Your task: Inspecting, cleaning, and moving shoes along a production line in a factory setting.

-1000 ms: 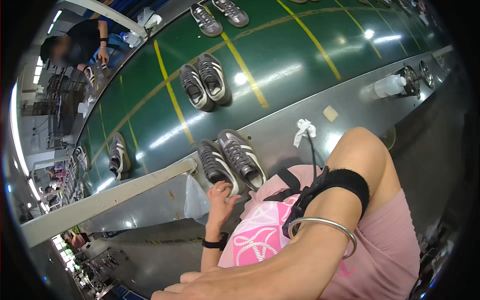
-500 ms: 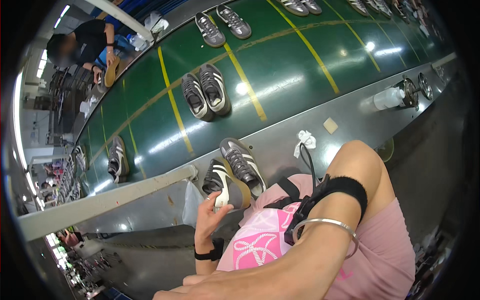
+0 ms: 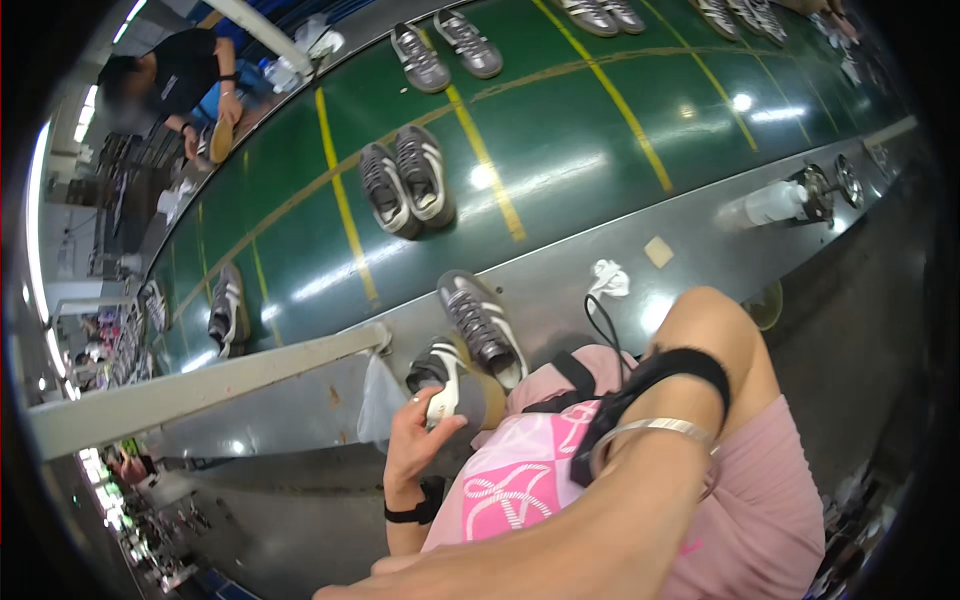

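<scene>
My left hand (image 3: 418, 440) grips a grey and white sneaker (image 3: 474, 397) by its heel, with the thumb on one side and the fingers on the other. The sneaker is tilted, and its tan sole edge shows close to my pink top. A matching sneaker (image 3: 480, 325) rests beside it on the metal ledge, laces up. My right forearm crosses in front of me, wearing a bangle and a black strap. Only the blurred back of my right hand (image 3: 400, 578) shows at the lower edge; its fingers are out of sight.
Several pairs of sneakers (image 3: 408, 185) stand on the green conveyor belt (image 3: 560, 130). A white cloth (image 3: 608, 279), a beige square pad (image 3: 658, 251) and a clear bottle (image 3: 775, 203) lie along the metal ledge (image 3: 560, 300). A rail (image 3: 220, 385) crosses at left. A co-worker (image 3: 165, 90) handles a shoe across the belt.
The view has shifted slightly. The sneaker in my left hand has tipped a little, and the hand keeps its hold. My right arm has hardly moved.
</scene>
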`<state>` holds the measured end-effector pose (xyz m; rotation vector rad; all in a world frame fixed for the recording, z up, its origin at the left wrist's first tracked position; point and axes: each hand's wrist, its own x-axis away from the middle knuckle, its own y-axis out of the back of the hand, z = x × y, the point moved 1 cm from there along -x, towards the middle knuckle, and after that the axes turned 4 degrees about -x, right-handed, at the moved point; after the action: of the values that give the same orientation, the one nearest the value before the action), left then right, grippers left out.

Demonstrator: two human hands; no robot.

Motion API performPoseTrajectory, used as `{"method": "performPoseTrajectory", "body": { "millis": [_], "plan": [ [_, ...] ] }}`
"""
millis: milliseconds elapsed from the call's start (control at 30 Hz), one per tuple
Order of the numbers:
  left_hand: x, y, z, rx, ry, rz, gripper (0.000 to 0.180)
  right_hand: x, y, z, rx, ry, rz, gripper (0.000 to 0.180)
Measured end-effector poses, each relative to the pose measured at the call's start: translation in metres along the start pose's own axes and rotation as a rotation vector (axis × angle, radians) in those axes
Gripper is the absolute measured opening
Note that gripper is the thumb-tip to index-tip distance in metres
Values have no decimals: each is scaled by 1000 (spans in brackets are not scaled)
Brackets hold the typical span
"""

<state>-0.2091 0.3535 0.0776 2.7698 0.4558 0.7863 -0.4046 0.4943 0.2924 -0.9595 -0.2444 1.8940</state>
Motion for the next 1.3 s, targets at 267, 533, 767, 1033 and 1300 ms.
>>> {"method": "performPoseTrajectory", "body": {
  "millis": [267, 533, 767, 1033, 1300],
  "plan": [
    [10, -2, 13, 176, -131, 37, 42, 88, 99, -33, 897, -310, -488, 39],
    [11, -6, 19, 300, -29, 114, 42, 310, 209, -163, 1806, -862, -1080, 58],
    [5, -9, 10, 237, -66, 152, 41, 340, 210, -191, 1877, -714, -1105, 55],
    [5, -9, 16, 237, -132, 142, 41, 275, 219, -185, 1230, -388, -1282, 24],
    [3, -7, 22, 243, -147, 205, 44, 126, 149, -164, 911, -400, -493, 34]
  ]
}}
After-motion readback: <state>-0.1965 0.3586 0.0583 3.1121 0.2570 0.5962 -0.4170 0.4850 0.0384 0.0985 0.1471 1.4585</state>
